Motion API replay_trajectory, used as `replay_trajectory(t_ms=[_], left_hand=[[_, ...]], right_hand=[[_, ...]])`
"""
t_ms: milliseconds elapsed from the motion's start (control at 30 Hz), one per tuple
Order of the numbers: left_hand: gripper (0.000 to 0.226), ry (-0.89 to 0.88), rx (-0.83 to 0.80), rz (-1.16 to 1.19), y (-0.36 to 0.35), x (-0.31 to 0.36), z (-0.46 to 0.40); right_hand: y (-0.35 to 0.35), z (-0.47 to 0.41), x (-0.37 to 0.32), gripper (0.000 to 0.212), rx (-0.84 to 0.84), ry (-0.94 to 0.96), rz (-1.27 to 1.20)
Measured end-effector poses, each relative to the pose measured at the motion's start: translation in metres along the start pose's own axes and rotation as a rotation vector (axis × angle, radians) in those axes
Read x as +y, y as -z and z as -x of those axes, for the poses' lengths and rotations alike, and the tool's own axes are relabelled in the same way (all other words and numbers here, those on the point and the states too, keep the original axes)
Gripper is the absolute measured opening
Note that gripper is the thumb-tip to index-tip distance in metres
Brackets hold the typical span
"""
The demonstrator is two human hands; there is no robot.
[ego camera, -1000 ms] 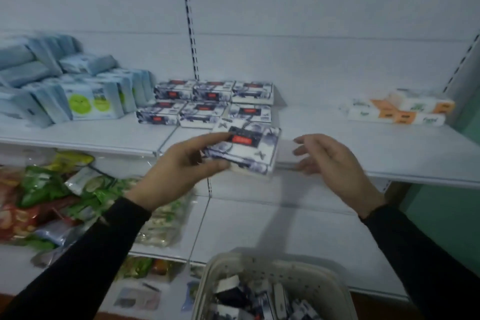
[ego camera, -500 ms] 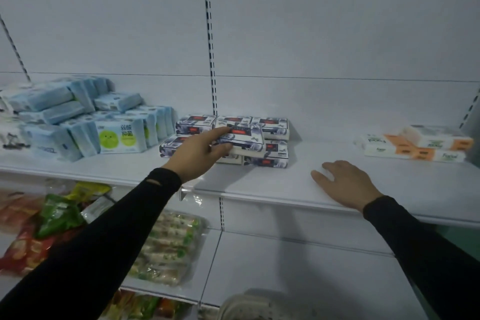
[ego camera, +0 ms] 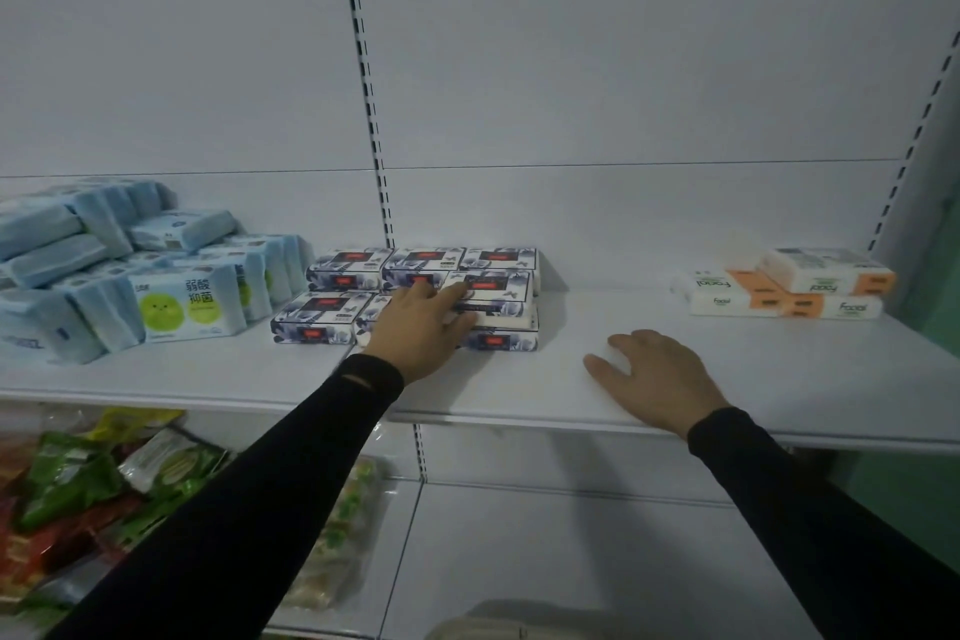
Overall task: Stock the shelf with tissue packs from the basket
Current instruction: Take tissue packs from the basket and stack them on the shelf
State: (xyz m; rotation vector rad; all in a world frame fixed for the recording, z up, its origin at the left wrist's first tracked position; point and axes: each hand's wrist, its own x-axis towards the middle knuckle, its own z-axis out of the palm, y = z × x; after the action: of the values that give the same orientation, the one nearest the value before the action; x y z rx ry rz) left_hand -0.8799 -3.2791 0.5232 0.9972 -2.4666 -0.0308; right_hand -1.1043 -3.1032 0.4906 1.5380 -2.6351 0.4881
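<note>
Several dark blue-and-white tissue packs (ego camera: 332, 314) with red labels lie in two rows on the white shelf (ego camera: 597, 379). One more tissue pack (ego camera: 496, 296) sits stacked on the front right pack. My left hand (ego camera: 423, 333) grips this top pack at its left end, thumb on top. My right hand (ego camera: 657, 379) rests flat on the bare shelf to the right, fingers relaxed. The basket's rim (ego camera: 483, 626) just shows at the bottom edge.
Light blue tissue packs (ego camera: 171, 307) are piled at the shelf's left. White-and-orange facial tissue packs (ego camera: 784, 288) lie at the far right. Snack bags (ego camera: 78, 483) fill the lower shelf on the left. A slotted upright (ego camera: 369, 104) runs up the back panel.
My left hand carried the pack from in front of me onto the stacked front right pack. My right hand let go and came to rest on the shelf. The view tilted up.
</note>
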Motion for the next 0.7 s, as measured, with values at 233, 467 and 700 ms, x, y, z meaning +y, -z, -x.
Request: replay_trajectory(t_ms=[233, 467, 700], left_hand=[[0.047, -0.008, 0.044, -0.008, -0.007, 0.01, -0.003], [0.052, 0.006, 0.044, -0.014, -0.007, 0.012, -0.004], [0.053, 0.0, 0.106, 0.152, 0.017, 0.008, 0.031]], right_hand=[[0.0, 0.0, 0.001, 0.062, -0.006, -0.001, 0.008], [0.0, 0.0, -0.001, 0.061, -0.009, -0.005, 0.006], [0.005, 0.005, -0.002, 0.058, 0.057, 0.031, -0.196]])
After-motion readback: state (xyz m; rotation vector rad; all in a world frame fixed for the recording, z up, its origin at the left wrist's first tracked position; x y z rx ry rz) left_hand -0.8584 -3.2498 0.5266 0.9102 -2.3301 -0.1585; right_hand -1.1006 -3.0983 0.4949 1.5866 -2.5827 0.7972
